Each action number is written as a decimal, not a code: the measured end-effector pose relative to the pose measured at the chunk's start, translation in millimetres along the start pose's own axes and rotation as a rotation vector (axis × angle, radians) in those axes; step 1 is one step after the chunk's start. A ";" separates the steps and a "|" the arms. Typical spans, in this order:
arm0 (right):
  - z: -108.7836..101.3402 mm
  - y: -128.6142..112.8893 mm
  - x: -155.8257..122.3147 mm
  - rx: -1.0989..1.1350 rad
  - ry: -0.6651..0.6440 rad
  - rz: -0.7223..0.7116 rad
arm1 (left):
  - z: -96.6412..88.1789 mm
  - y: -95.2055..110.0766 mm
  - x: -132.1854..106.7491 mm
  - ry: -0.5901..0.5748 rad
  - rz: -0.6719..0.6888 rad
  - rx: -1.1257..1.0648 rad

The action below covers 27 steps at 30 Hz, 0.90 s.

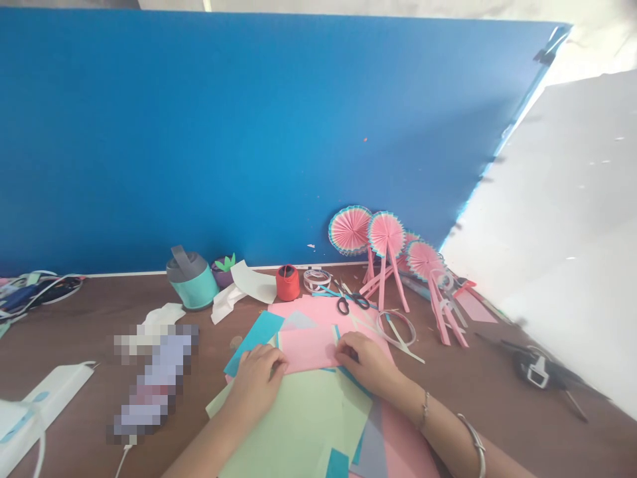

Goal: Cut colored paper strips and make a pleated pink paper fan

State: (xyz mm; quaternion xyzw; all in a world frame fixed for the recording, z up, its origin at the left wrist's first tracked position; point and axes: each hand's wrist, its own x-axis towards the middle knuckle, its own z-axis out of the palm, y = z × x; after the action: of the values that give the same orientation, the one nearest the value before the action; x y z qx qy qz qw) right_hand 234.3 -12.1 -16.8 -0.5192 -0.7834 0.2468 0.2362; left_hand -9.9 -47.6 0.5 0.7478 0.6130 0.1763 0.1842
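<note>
A pink paper strip (306,348) with blue and pale edging at its ends lies over a pile of coloured sheets in the head view. My left hand (261,372) grips its left end, thumb and fingers closed together. At the right end, my right hand (365,358) pinches the same strip. Below both hands spreads a light green sheet (298,425), with a blue sheet (256,338) to the upper left. Black-handled scissors (352,300) rest just beyond the paper pile. My fingers hide the strip's outer ends.
Pink pleated paper fans (387,234) lean at the back right near a roll of tape (395,328). A red container (287,283) and a teal container (192,282) stand at the back. On the left lies a power strip (47,411); a glue gun (540,368) lies right.
</note>
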 end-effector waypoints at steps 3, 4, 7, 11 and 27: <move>-0.3 -1.4 -1.0 -0.040 -0.009 -0.023 | -2.0 3.3 -1.0 -0.003 0.056 0.107; -0.6 -2.4 -1.6 -0.060 -0.004 -0.045 | -2.1 4.2 -1.2 -0.001 0.095 0.148; -1.2 -6.9 -4.2 -0.172 0.030 -0.158 | 0.4 6.2 -1.1 0.006 0.267 0.255; 0.4 -12.0 -8.6 -0.408 0.007 -0.348 | 5.7 9.7 0.0 -0.039 0.510 0.360; 9.7 -9.8 -7.0 -0.712 0.043 -0.607 | 17.1 43.5 13.8 -0.083 0.567 0.715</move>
State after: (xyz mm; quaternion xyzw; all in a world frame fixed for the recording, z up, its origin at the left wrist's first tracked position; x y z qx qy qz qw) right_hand 223.9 -23.3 -18.9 -0.3201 -0.9308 -0.1285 0.1210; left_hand 38.2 -42.9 7.6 0.9090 0.3987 -0.0330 -0.1166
